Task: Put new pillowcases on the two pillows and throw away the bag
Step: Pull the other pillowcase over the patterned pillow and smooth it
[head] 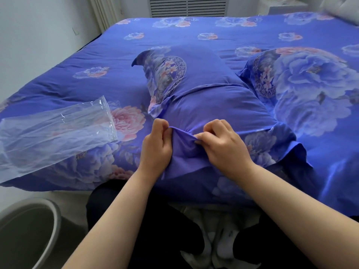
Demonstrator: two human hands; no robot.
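Here no brand, label or writing can be read on anything. The left hand [155,146] and the right hand [223,144] sit close together at the near edge of the bed [233,33], each with curled fingers [211,129] pinching a raised fold of plain violet-blue cloth at the open end of a pillowcase [213,101]. That pillowcase covers a plump pillow lying just beyond the fingers; its top is plain blue, with a flowered band in pink and grey along its left side and a loose flap hanging toward the person below the hands. To the right of the fingers, touching the first, lies a second pillow [310,90] printed with large pale-blue peonies. The bedspread has the same blue ground with pink and blue flowers. Well to the left of the fingers a clear plastic bag [54,136] lies flat and crinkled on the bed, reaching past its near edge. Below it, on the floor, stands a grey bin [54,216].
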